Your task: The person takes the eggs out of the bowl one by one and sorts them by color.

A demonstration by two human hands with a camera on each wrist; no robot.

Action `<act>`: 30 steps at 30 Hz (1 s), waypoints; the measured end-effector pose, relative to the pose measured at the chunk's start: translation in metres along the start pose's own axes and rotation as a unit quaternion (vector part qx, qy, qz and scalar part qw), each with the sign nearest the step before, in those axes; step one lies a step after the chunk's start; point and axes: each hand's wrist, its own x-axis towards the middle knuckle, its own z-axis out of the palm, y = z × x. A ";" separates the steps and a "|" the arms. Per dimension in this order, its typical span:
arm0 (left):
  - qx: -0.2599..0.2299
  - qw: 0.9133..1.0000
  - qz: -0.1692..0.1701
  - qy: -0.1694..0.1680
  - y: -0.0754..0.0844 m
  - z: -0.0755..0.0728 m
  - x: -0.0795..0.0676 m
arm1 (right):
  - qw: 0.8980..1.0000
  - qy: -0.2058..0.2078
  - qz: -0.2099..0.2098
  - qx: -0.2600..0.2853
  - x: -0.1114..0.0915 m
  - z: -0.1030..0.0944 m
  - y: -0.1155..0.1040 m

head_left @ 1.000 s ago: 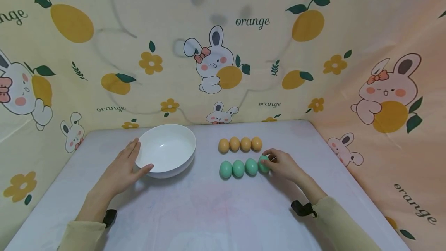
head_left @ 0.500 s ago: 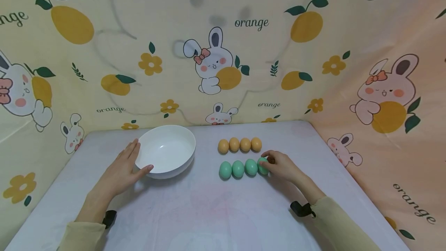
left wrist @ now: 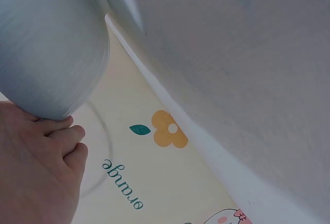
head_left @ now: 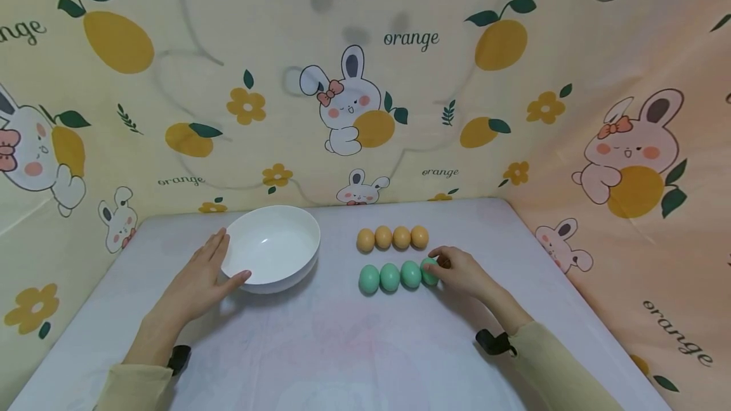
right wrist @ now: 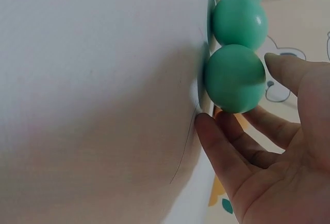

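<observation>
My left hand (head_left: 191, 284) rests against the left side of a white bowl (head_left: 274, 246), its fingers along the outer wall and the thumb at the near rim. In the left wrist view, fingertips touch the bowl's outside (left wrist: 56, 49). Near the table's middle right, my right hand (head_left: 465, 274) is at the end green egg (head_left: 429, 271) of a row, thumb and fingers loosely spread around it. The right wrist view shows the thumb tip beside this egg (right wrist: 234, 80) and fingertips at its end. Several green eggs (head_left: 390, 277) stand side by side in that row.
Behind the green eggs lies a row of several yellow-brown eggs (head_left: 401, 238). A pale cloth (head_left: 320, 347) covers the table. Patterned fabric (head_left: 257, 49) with rabbits and oranges hangs at the back and sides. Black wrist cameras (head_left: 494, 342) sit at both sleeve cuffs.
The head view has shifted very slightly. My right hand and the end green egg stay almost in place, and my left hand has not moved on the bowl.
</observation>
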 end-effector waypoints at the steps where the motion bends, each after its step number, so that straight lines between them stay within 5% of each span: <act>1: 0.000 1.000 -0.001 0.000 0.000 0.000 0.000 | 1.000 0.000 0.000 0.001 0.000 0.000 0.000; 22: 0.010 1.000 -0.007 0.002 0.001 -0.003 -0.002 | 1.000 0.021 -0.003 0.009 -0.004 -0.004 -0.004; 30: 0.014 1.000 -0.001 -0.003 0.004 -0.008 -0.001 | 0.993 0.102 -0.054 -0.012 -0.009 -0.024 -0.009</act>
